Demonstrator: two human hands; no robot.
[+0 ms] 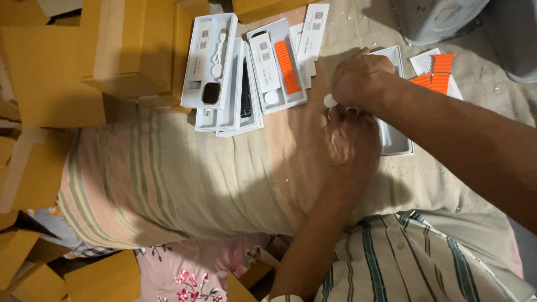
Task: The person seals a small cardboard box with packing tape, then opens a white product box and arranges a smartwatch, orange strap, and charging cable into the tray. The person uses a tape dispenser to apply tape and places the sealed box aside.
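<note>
My right hand (362,78) and my left hand (351,141) meet over a white open tray box (398,144) on a striped cloth. Between their fingertips shows a small round white puck (330,101), apparently a charger head; which hand pinches it is unclear. The left hand lies just below the right, its fingers curled near the tray's left edge. The tray's inside is mostly hidden by the hands.
White trays (224,78) hold a smartwatch body (211,92), a white cable, a black strap (245,89) and an orange strap (287,67). More orange straps (437,75) lie at right. Yellow cardboard boxes (112,50) crowd the left. A grey bin (436,19) stands behind.
</note>
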